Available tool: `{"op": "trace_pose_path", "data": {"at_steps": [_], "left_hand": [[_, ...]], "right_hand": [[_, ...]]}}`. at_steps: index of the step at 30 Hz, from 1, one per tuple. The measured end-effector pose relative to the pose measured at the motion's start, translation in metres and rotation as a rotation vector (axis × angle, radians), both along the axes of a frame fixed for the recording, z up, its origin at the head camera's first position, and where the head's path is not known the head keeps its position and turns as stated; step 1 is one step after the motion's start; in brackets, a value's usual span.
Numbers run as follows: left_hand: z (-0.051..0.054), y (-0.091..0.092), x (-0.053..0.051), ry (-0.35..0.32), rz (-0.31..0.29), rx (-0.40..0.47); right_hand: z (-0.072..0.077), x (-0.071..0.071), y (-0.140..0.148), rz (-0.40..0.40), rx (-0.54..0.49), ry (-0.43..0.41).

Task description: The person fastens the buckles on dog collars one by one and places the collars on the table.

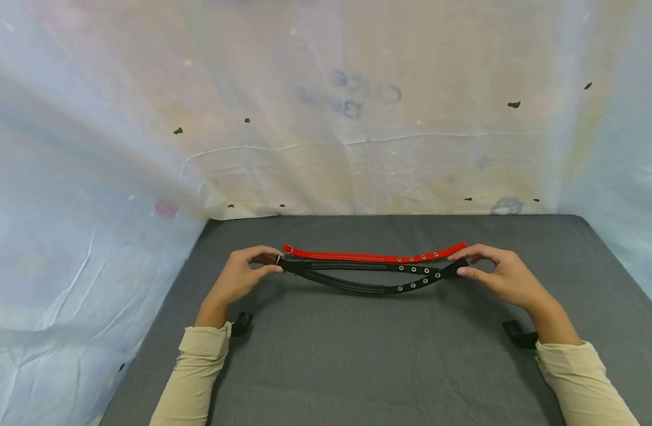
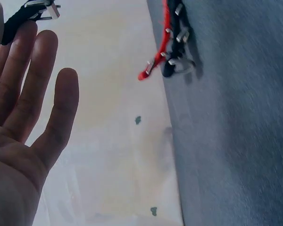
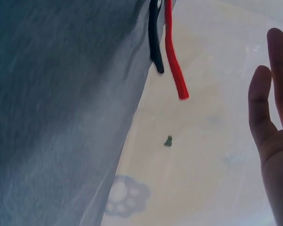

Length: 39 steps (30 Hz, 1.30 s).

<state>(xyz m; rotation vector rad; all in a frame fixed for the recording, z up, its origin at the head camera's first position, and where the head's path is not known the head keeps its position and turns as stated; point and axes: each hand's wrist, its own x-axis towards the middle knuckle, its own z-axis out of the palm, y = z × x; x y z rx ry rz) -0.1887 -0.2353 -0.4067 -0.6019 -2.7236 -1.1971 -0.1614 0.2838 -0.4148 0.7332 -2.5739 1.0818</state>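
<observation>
While the left hand (image 1: 243, 275) pinches the buckled left end of the near black strap (image 1: 357, 288) and the right hand (image 1: 497, 271) its right end, that strap sags between them, with a far black strap (image 1: 352, 265) and a red strap (image 1: 358, 258) lying just beyond on the grey desk (image 1: 358, 355).

Ahead of me a pale cream sheet (image 1: 379, 118) hangs like a wall beyond the far edge of my grey, cloth-textured table (image 1: 358, 355). I see small dark specks (image 1: 514, 105) scattered over it, some faint bluish curls (image 1: 352, 109) above its middle, and a thin wavy crease (image 1: 379, 140) running across it. Low on its right side, just above the table's edge, I make out a faded grey paw print (image 1: 507, 206). To my left hangs wrinkled bluish sheeting (image 1: 81, 236) with a blurred pink spot (image 1: 167, 209) near the table's far corner; to my right, more pale-blue sheeting (image 1: 635, 165).
</observation>
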Motion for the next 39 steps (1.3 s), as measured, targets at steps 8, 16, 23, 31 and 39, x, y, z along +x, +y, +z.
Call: {"op": "trace_pose_path", "data": {"at_steps": [8, 16, 23, 31, 39], "left_hand": [[0.004, 0.012, 0.0, 0.072, -0.098, 0.084], [0.008, 0.025, -0.003, 0.2, -0.187, 0.21], [0.016, 0.036, 0.0, 0.171, -0.25, 0.337], [0.026, 0.053, 0.002, 0.137, -0.268, 0.402], [0.03, 0.07, 0.001, 0.158, -0.328, 0.464]], "right_hand": [[0.003, 0.0, -0.014, 0.025, -0.079, -0.004], [0.009, -0.002, -0.026, 0.056, -0.123, 0.01], [0.014, -0.005, -0.037, 0.146, -0.229, 0.036], [0.02, -0.007, -0.051, 0.154, -0.258, 0.014], [0.022, -0.008, -0.062, 0.093, -0.24, 0.001]]}}
